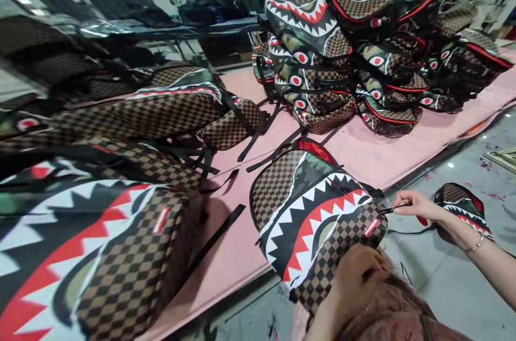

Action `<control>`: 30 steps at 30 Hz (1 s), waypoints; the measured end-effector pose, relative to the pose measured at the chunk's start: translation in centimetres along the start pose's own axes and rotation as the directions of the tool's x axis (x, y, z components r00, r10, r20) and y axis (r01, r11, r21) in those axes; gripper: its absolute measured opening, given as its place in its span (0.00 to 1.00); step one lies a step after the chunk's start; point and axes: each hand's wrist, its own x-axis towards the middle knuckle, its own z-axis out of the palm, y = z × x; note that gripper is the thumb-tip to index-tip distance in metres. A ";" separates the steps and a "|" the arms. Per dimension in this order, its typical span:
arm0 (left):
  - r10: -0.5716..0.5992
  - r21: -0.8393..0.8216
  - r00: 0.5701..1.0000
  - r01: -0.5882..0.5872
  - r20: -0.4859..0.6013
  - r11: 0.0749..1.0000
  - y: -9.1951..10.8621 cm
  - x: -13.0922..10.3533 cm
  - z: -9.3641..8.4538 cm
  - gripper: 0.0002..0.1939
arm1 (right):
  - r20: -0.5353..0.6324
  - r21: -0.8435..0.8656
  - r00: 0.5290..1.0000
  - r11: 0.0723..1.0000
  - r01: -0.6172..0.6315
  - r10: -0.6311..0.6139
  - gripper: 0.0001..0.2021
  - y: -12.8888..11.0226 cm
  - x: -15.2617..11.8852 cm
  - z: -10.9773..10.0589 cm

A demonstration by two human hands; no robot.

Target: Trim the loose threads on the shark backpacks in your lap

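A backpack point(304, 190) with brown checks, a camouflage patch and a red-and-white shark mouth lies tilted at the pink table's near edge, its top partly unzipped on a red lining. My left hand point(357, 276) is curled against its lower near edge, gripping it; some fingertips are hidden. With pinched fingers my right hand point(417, 207) holds a slim dark tool point(390, 209), which looks like thread snips, its tip at the backpack's lower right corner. A bracelet circles the right wrist.
Stacked shark-mouth backpacks point(310, 56) rise at the back of the pink table point(234, 190). More backpacks point(100, 233) crowd the left, straps trailing. A smaller checked bag point(459, 201) lies beyond my right hand, over the grey floor point(443, 276).
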 end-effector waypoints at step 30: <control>-0.319 0.063 0.924 0.338 -0.213 0.939 -2.0 -0.9 -0.1 0.06 | 0.390 -0.106 0.915 0.992 -0.063 0.100 0.15 -2.9 5.6 -1.7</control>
